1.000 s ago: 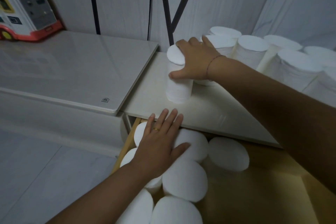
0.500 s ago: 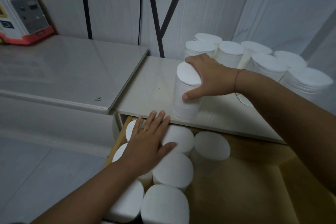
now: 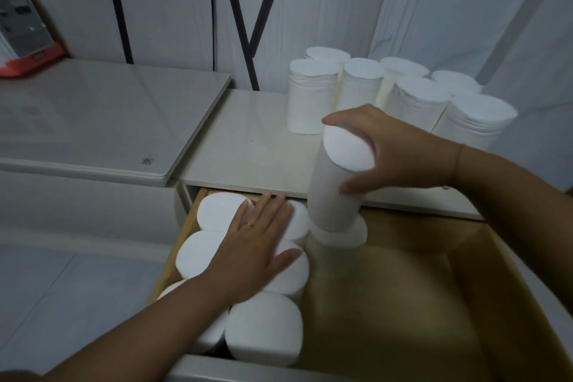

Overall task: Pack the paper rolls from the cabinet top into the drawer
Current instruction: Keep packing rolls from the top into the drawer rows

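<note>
Head view. Right hand (image 3: pixel 387 149) at 2 o'clock, fingers curled round the top of an upright roll (image 3: pixel 336 183), gripped above the drawer (image 3: pixel 403 288) and touching the top of a roll beneath. Left hand (image 3: pixel 257 245) at 7 o'clock, fingers spread flat, palm down on packed rolls (image 3: pixel 263 332) filling the drawer's left side, gripping nothing. More rolls (image 3: pixel 403 93) upright at 1 o'clock on the cabinet top (image 3: pixel 242 146).
</note>
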Motion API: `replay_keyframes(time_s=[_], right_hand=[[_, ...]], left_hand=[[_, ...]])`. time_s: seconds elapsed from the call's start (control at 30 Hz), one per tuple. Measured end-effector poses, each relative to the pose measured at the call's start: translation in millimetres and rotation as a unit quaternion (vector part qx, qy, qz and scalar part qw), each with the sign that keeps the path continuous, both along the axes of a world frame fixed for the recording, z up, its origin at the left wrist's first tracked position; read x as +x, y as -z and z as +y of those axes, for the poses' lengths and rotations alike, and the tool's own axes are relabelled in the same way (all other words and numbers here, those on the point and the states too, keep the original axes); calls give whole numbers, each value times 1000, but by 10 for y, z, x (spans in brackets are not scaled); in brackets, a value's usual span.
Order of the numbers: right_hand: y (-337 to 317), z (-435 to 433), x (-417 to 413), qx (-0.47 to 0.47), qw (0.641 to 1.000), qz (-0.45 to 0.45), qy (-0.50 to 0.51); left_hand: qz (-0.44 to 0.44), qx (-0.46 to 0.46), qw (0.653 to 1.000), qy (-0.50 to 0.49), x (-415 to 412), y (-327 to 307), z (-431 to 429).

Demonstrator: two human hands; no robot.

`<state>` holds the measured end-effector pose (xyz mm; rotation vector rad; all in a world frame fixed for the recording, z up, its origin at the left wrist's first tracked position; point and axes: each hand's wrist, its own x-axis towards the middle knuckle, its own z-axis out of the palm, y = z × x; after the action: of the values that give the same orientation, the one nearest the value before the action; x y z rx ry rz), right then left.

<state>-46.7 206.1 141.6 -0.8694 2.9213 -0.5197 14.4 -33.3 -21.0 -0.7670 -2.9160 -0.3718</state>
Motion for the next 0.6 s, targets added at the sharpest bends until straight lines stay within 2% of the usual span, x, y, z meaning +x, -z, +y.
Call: replay_keyframes(time_s=[0.13, 0.27, 0.4, 0.5, 0.6], right_hand=[[17, 381, 382, 6, 1000, 24, -1], [188, 676, 680, 7, 1000, -10, 15], [608, 799, 884, -5, 997, -58, 46], [1014, 802, 955, 45, 994, -51, 80], [1355, 796, 985, 40, 992, -60, 107]], left_hand=[[-24, -17, 999, 37, 136, 49, 110], [-49, -34, 997, 49, 171, 49, 181], [-55, -57, 996, 47, 166, 34, 214], [-58, -63, 995, 44, 167, 28, 215], [-56, -74, 995, 40, 180, 27, 212]])
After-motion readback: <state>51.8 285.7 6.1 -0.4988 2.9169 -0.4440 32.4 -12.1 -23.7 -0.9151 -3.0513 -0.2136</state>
